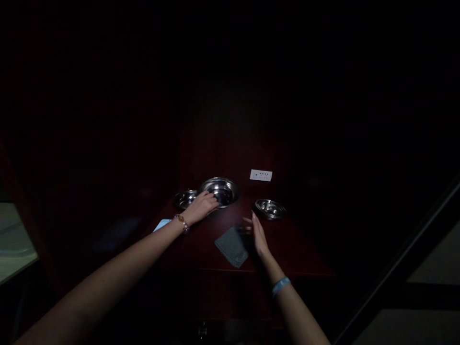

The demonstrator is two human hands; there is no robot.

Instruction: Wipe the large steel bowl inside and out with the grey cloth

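Note:
In a very dark scene, my left hand (201, 206) rests on the near rim of a large steel bowl (223, 189), fingers curled over its edge. A smaller steel bowl (184, 198) sits just left of it. My right hand (257, 234) is held edge-on with its fingers stretched out and nothing in it, beside a grey folded cloth (233, 246) lying on the dark red table (305, 258). A third steel dish (269, 209) stands just beyond the right hand's fingertips.
A white wall socket plate (260, 175) sits behind the bowls. A light blue object (161, 224) peeks out under my left wrist. A pale surface (14, 239) lies at the far left. Everything else is in darkness.

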